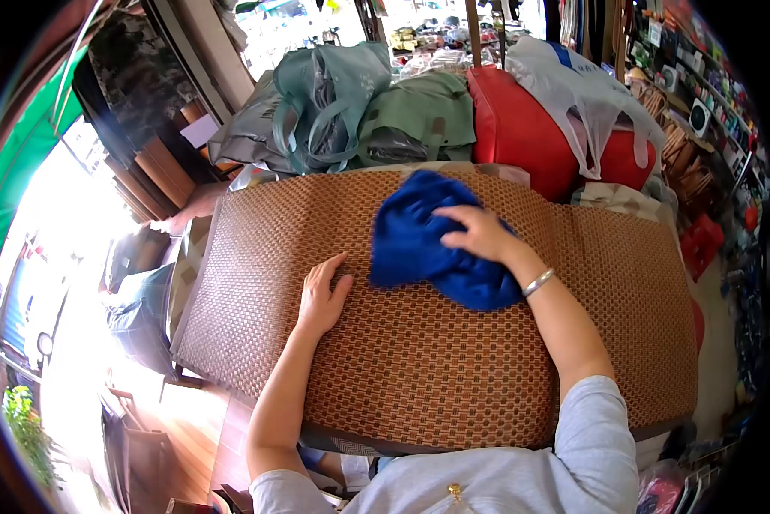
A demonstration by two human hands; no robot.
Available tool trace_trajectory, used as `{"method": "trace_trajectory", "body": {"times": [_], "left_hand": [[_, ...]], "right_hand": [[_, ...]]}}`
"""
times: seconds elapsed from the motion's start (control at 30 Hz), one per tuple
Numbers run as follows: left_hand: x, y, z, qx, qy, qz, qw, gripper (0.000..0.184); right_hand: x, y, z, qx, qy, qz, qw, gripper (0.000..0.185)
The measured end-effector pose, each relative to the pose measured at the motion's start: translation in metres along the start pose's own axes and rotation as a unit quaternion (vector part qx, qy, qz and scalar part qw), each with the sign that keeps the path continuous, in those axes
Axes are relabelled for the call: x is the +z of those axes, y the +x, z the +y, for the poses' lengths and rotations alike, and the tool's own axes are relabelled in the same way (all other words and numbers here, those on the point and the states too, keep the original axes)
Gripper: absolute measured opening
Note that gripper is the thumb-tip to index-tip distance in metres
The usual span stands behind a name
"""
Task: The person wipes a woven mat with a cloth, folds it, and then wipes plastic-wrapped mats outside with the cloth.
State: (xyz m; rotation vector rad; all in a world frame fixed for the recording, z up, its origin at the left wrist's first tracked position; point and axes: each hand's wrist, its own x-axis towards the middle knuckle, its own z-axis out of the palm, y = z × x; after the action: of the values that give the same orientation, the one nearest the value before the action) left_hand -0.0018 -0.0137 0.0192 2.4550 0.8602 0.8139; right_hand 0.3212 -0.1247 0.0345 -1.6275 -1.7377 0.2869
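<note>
A crumpled blue cloth [410, 231] lies on a brown woven mat [428, 368] spread over a wide surface. My right hand [479, 234] is on top of the cloth, with bent fingers pressing into its folds. Around that wrist is a silver bangle [538, 282]. To the left of the cloth and apart from it, my left hand [323, 295] rests on the mat, palm down, fingers stretched out and holding nothing.
Along the mat's far edge stand a grey-green bag [329, 103], a green bag [419, 116], a red bag [522, 120] and a white plastic bag [582, 86]. Shelves of goods [702, 111] line the right side. More bags [140, 308] sit beyond the left edge.
</note>
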Motion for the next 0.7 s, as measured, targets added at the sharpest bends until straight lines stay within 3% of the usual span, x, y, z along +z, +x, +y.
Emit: {"method": "trace_trajectory", "body": {"times": [0.07, 0.17, 0.3, 0.37, 0.4, 0.43, 0.5, 0.57, 0.63, 0.7], "left_hand": [[-0.001, -0.001, 0.000, -0.001, 0.021, -0.014, 1.000, 0.046], [0.000, -0.001, -0.001, -0.001, 0.031, -0.010, 0.999, 0.045], [0.001, 0.000, 0.001, 0.000, 0.040, -0.024, 0.999, 0.044], [0.002, 0.002, 0.002, 0.006, 0.055, -0.020, 0.998, 0.043], [0.001, 0.002, 0.004, -0.001, 0.056, -0.024, 0.998, 0.043], [0.002, 0.002, 0.004, 0.001, 0.059, -0.035, 0.998, 0.043], [0.002, 0.004, 0.003, 0.006, 0.049, -0.017, 0.999, 0.042], [0.002, 0.003, 0.000, 0.014, 0.039, -0.020, 0.999, 0.042], [0.002, 0.002, -0.001, 0.019, 0.026, -0.010, 0.999, 0.041], [0.000, 0.001, -0.002, 0.003, 0.010, -0.015, 1.000, 0.041]], "right_hand": [[-0.024, -0.012, 0.019, 0.077, 0.054, 0.081, 0.992, 0.055], [-0.037, -0.063, 0.050, 0.151, 0.289, 0.148, 0.934, 0.063], [-0.044, -0.149, 0.001, 0.195, 0.225, 0.099, 0.949, 0.065], [-0.039, -0.179, -0.030, 0.124, 0.075, 0.034, 0.989, 0.070], [-0.037, -0.187, -0.058, 0.111, 0.041, -0.010, 0.993, 0.068], [-0.033, -0.186, -0.077, 0.031, 0.041, -0.036, 0.998, 0.067], [-0.029, -0.172, -0.114, -0.049, 0.007, -0.181, 0.982, 0.063], [-0.014, -0.150, -0.123, -0.131, 0.054, -0.221, 0.965, 0.060], [0.001, -0.121, -0.109, -0.134, 0.099, -0.232, 0.958, 0.057], [0.008, -0.088, -0.089, -0.113, 0.079, -0.182, 0.974, 0.053]]}}
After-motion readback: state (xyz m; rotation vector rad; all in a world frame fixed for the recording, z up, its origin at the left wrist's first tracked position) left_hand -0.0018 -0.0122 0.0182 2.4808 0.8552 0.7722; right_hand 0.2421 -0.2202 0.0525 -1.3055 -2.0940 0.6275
